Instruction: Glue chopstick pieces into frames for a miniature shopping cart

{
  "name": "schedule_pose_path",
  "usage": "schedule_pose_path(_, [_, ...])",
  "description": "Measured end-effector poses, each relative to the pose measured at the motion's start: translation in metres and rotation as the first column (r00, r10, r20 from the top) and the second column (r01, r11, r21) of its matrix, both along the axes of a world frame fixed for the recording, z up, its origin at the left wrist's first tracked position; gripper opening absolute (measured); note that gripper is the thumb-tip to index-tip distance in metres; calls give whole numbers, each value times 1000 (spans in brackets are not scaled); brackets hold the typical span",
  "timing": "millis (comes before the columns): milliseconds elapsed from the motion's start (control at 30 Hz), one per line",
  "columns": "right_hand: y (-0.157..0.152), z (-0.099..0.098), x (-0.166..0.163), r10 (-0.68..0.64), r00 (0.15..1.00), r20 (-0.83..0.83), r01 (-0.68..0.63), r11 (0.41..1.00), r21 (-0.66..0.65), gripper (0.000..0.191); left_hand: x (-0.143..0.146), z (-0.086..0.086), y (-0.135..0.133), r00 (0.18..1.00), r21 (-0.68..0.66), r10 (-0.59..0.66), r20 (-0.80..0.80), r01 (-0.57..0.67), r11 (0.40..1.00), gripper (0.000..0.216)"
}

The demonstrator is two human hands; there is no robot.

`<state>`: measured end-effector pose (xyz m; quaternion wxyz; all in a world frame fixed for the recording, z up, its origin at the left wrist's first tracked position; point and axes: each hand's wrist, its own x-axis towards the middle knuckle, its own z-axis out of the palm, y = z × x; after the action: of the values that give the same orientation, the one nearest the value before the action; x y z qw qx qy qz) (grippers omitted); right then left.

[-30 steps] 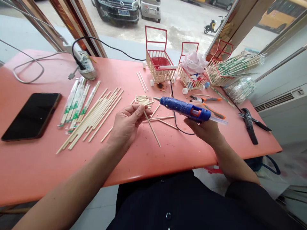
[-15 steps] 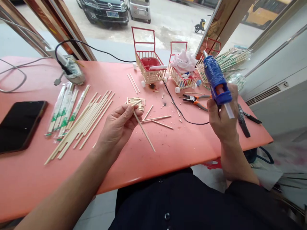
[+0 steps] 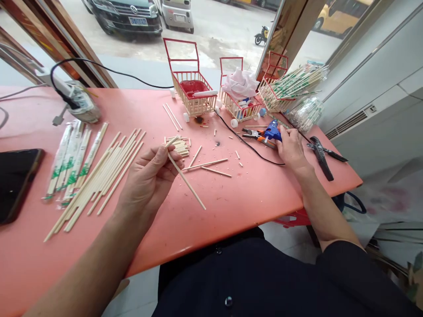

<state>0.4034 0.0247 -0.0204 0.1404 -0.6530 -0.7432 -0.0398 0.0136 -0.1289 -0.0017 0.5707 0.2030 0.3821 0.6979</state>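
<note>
My left hand (image 3: pixel 150 174) pinches a thin wooden stick (image 3: pixel 188 181) that slants down to the right; a second stick end shows above my thumb, and I cannot tell whether the two are joined. At the right, my right hand (image 3: pixel 291 149) has its fingers around a blue glue gun (image 3: pixel 272 131), low over the table beside orange-handled pliers (image 3: pixel 259 137). Below the left fingers lies a pile of short cut sticks (image 3: pixel 181 146), with several loose sticks (image 3: pixel 214 171) to its right.
Long sticks (image 3: pixel 109 169) and wrapped chopsticks (image 3: pixel 71 160) lie at left, near a phone (image 3: pixel 20 180). Small stick-built carts (image 3: pixel 194 94) stand at the back. A black cord (image 3: pixel 249 147) crosses the table (image 3: pixel 228 207); black-handled cutters (image 3: pixel 322 158) lie near the right edge.
My right hand has lowered the glue gun from up in the air to beside the pliers. My left hand still holds the stick. The view has shifted slightly to the right.
</note>
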Motion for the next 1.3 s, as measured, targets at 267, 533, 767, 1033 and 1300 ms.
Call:
schedule_pose_path(267, [-5,9,7,16,998,54,-13,998,-58,65,0,0,4,1000,-38,24,9,-23,999,18])
schedule_pose_path(533, [-40,48,-81,592,801,-92,-571,801,182,33,-6,0,5,996,10,82,-37,-82,997,10])
schedule_pose_path(767, [-51,31,-198,819,574,11,-792,559,-247,19,-8,1,6,984,56,104,-148,-97,994,14])
schedule_pose_path(1033, [-54,36,-224,751,660,-22,-721,626,-296,9,-8,4,4,988,73,87,-125,-78,994,21])
schedule_pose_path(1300, [-25,29,-160,175,350,-920,-736,659,-154,26,-5,1,2,985,29,61,-163,-56,998,28])
